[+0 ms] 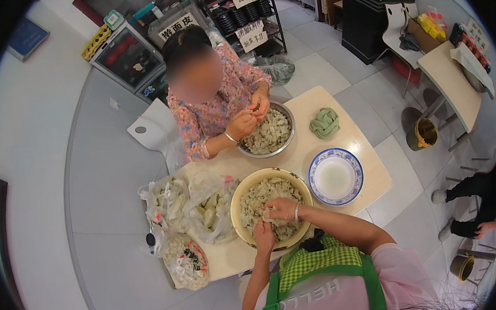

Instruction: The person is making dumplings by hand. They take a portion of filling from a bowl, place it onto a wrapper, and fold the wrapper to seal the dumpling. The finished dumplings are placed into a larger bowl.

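Observation:
Over a large cream basin [236, 214] with a dark-chipped rim, my two hands work close together. My left hand [263, 235] is closed in a pinch at the basin's near side. Just above and to its right, my right hand [282, 209], with a bracelet at the wrist, is closed too. Between the fingers is a pale, soft-looking piece, its kind unclear. The basin is filled with torn, pale grey-green pieces [257, 195]. To the right stands a white bowl [335, 177] with a blue patterned rim, holding cloudy liquid.
Across the table a person in a floral top [221, 116] pinches something over a steel bowl [288, 146] of similar pieces. A green cloth [324, 123] lies at the far right. Plastic bags [211, 207] of pale greenish chunks crowd the left. Another person's legs [472, 195] show far right.

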`<state>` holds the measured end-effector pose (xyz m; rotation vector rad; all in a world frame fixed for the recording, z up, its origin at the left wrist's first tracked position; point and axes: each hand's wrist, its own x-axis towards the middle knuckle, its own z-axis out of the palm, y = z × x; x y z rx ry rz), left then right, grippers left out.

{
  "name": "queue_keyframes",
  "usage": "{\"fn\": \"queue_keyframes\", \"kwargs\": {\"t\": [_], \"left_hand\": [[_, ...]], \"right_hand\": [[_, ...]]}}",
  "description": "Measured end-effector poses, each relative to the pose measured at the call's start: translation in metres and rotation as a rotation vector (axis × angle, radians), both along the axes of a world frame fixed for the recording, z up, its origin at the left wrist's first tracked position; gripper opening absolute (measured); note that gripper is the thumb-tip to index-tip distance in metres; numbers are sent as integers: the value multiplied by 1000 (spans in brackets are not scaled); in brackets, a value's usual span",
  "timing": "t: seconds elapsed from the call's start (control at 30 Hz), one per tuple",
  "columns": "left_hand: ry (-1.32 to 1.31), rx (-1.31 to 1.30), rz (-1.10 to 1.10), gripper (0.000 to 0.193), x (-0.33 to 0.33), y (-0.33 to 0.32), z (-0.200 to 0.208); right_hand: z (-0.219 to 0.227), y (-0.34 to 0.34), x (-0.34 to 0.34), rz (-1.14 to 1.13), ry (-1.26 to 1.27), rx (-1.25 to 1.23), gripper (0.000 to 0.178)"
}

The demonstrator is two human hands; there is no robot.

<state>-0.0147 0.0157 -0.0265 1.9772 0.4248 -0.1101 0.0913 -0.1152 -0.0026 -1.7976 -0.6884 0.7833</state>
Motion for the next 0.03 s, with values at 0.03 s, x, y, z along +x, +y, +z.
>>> {"fn": "queue_keyframes", "kwargs": {"t": [0.03], "left_hand": [[-4, 185, -95, 25, 1, 4, 0]], "right_hand": [[2, 1, 0, 29, -36, -88, 42]]}}
